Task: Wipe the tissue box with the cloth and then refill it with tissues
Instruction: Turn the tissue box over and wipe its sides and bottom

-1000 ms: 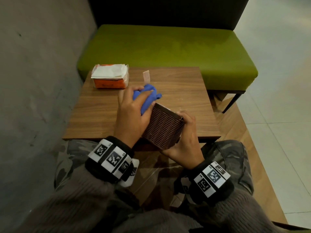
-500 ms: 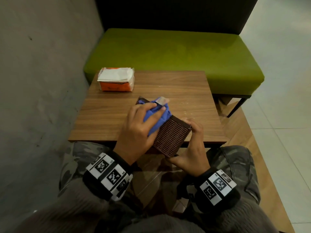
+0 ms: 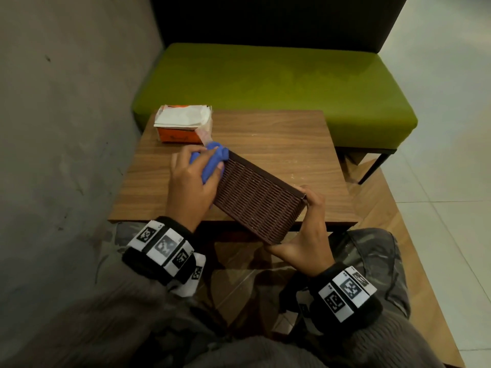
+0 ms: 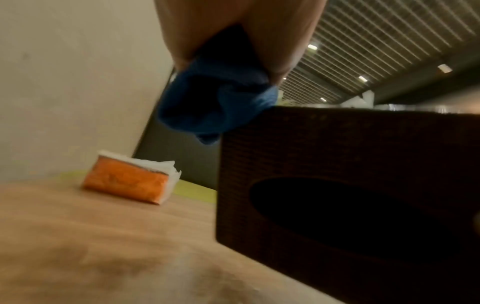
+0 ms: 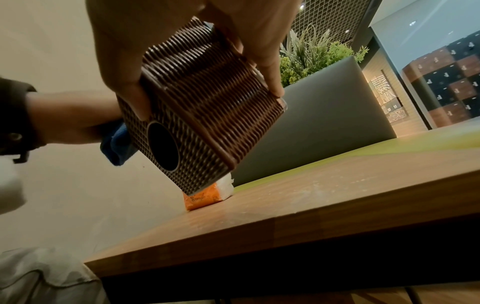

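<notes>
A dark brown woven tissue box (image 3: 255,197) (image 5: 197,115) (image 4: 350,201) is held tilted above the table's near edge. My right hand (image 3: 305,229) grips its near right end, thumb and fingers clamped around it. My left hand (image 3: 194,187) holds a bunched blue cloth (image 3: 212,160) (image 4: 215,102) (image 5: 116,144) and presses it on the box's far left corner. The box's oval opening (image 5: 163,146) faces down and left. An orange pack of white tissues (image 3: 183,127) (image 4: 130,181) (image 5: 205,197) lies at the table's far left corner.
The small wooden table (image 3: 292,150) stands in front of a green bench (image 3: 279,83). A grey wall (image 3: 66,128) runs close along the left. My knees are under the table's near edge, and tiled floor (image 3: 438,155) lies to the right.
The box has turned so its long woven side faces up. My left hand has slid the cloth to the far left corner of the box. My right hand keeps its hold.
</notes>
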A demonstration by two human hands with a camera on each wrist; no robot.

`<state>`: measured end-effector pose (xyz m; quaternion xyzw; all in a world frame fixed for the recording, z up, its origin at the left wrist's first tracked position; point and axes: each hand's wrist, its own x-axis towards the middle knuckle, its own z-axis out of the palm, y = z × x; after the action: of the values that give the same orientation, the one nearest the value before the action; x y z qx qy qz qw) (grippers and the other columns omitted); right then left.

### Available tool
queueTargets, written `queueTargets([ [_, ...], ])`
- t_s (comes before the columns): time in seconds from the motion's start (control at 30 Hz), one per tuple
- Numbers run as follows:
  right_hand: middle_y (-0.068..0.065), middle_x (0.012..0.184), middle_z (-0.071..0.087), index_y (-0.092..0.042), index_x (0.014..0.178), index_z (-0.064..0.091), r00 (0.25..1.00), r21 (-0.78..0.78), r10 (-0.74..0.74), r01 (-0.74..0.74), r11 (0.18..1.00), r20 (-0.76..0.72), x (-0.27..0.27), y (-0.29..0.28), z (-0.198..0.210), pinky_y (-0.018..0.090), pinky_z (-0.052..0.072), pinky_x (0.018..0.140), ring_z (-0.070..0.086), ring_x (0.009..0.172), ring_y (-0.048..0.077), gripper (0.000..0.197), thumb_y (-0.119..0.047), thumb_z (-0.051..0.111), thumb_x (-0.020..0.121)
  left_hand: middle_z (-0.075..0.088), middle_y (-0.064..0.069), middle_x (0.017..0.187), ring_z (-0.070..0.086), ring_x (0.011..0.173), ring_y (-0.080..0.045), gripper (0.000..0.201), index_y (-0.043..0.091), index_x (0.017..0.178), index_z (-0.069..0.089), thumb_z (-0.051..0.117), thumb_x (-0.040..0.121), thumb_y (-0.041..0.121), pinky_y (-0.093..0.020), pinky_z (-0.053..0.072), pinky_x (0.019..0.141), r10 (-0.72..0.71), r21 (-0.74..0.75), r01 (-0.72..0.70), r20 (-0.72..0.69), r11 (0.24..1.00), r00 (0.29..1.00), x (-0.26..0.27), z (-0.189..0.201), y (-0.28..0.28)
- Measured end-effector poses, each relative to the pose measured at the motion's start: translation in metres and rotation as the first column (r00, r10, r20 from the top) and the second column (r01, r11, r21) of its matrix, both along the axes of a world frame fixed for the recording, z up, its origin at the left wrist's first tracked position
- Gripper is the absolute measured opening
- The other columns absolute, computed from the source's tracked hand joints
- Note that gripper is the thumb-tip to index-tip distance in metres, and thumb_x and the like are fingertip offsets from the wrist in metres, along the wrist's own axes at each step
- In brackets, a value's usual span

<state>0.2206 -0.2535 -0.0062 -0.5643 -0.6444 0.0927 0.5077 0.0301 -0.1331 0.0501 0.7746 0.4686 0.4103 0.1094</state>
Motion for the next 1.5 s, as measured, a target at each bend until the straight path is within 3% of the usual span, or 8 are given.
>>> queueTargets([
  [0.27, 0.019, 0.124, 0.048, -0.013, 0.135, 0.029, 0.994, -0.058, -0.011, 0.004, 0.998, -0.109, -0.003, 0.015, -0.003, 0.049, 0.047, 0.096, 0.055, 0.113, 0.033, 0.093, -0.037, 0.084, 0.064, 0.047, -0.008, 0.127, 0.046, 0.110, -0.027, 0.041, 0.013, 0.124, 0.053, 0.060, 0.084, 0.024, -0.039, 0.042, 0.093, -0.444, 0.202, 0.555, -0.412, 0.807, 0.795, 0.030, -0.014, -0.066],
  [0.47, 0.012, 0.125, 0.044, -0.015, 0.132, 0.032, 0.995, -0.025, -0.052, 0.050, 0.998, -0.083, -0.005, 0.014, 0.006, 0.040, 0.046, 0.099, 0.051, 0.115, 0.026, 0.096, -0.036, 0.086, 0.056, 0.059, -0.011, 0.119, 0.048, 0.110, -0.025, 0.039, 0.012, 0.120, 0.063, 0.067, 0.081, 0.018, -0.038, 0.042, 0.094, -0.282, 0.155, 0.306, -0.161, 0.939, 0.946, 0.044, 0.009, -0.045],
  [0.63, 0.012, 0.123, 0.048, -0.028, 0.135, 0.024, 0.992, -0.066, -0.043, 0.035, 0.997, -0.117, 0.000, 0.008, 0.005, 0.035, 0.046, 0.097, 0.054, 0.111, 0.025, 0.096, -0.046, 0.083, 0.061, 0.057, -0.014, 0.121, 0.051, 0.106, -0.028, 0.033, 0.013, 0.117, 0.057, 0.058, 0.090, 0.030, -0.040, 0.046, 0.088, -0.525, 0.247, 0.702, -0.511, 0.668, 0.680, 0.016, 0.001, -0.044],
  [0.8, 0.006, 0.123, 0.043, -0.021, 0.131, 0.030, 0.988, -0.106, -0.065, 0.051, 0.993, -0.139, -0.012, 0.006, 0.009, 0.025, 0.042, 0.097, 0.048, 0.113, 0.017, 0.095, -0.045, 0.081, 0.054, 0.058, -0.010, 0.115, 0.049, 0.105, -0.024, 0.034, 0.013, 0.114, 0.065, 0.059, 0.084, 0.026, -0.038, 0.042, 0.091, -0.229, 0.044, 0.234, -0.095, 0.971, 0.969, 0.030, 0.011, -0.020],
  [1.0, 0.011, 0.127, 0.047, -0.020, 0.135, 0.027, 0.977, -0.164, -0.094, 0.063, 0.984, -0.191, -0.001, 0.002, 0.007, 0.033, 0.045, 0.102, 0.052, 0.118, 0.021, 0.102, -0.044, 0.085, 0.054, 0.045, -0.010, 0.123, 0.048, 0.109, -0.027, 0.040, 0.013, 0.123, 0.051, 0.060, 0.087, 0.027, -0.040, 0.042, 0.093, -0.545, 0.230, 0.696, -0.476, 0.680, 0.690, 0.018, -0.003, -0.043],
  [1.17, 0.004, 0.130, 0.044, -0.011, 0.133, 0.033, 0.968, -0.210, -0.118, 0.070, 0.975, -0.223, 0.003, -0.003, 0.009, 0.015, 0.036, 0.101, 0.046, 0.122, 0.007, 0.103, -0.041, 0.085, 0.049, 0.056, -0.012, 0.115, 0.050, 0.108, -0.027, 0.032, 0.010, 0.114, 0.065, 0.058, 0.086, 0.024, -0.039, 0.040, 0.094, -0.226, 0.059, 0.228, -0.035, 0.972, 0.974, 0.005, 0.003, -0.005],
  [1.33, 0.001, 0.132, 0.046, -0.026, 0.131, 0.031, 0.947, -0.252, -0.148, 0.075, 0.965, -0.286, 0.011, -0.005, 0.010, 0.025, 0.040, 0.101, 0.048, 0.124, 0.010, 0.102, -0.046, 0.086, 0.047, 0.048, -0.008, 0.123, 0.044, 0.112, -0.025, 0.036, 0.012, 0.118, 0.060, 0.061, 0.083, 0.021, -0.030, 0.033, 0.100, -0.364, 0.204, 0.406, -0.213, 0.891, 0.907, 0.006, -0.015, -0.038],
  [1.5, -0.003, 0.133, 0.046, -0.041, 0.125, 0.030, 0.916, -0.290, -0.159, 0.050, 0.956, -0.369, 0.003, -0.010, 0.013, 0.027, 0.042, 0.103, 0.047, 0.126, 0.007, 0.098, -0.049, 0.085, 0.045, 0.054, -0.015, 0.113, 0.052, 0.107, -0.017, 0.030, 0.002, 0.108, 0.062, 0.055, 0.089, 0.024, -0.019, 0.040, 0.094, 0.003, 0.003, -0.005, 0.323, 1.000, 0.946, 0.020, -0.013, -0.032],
])
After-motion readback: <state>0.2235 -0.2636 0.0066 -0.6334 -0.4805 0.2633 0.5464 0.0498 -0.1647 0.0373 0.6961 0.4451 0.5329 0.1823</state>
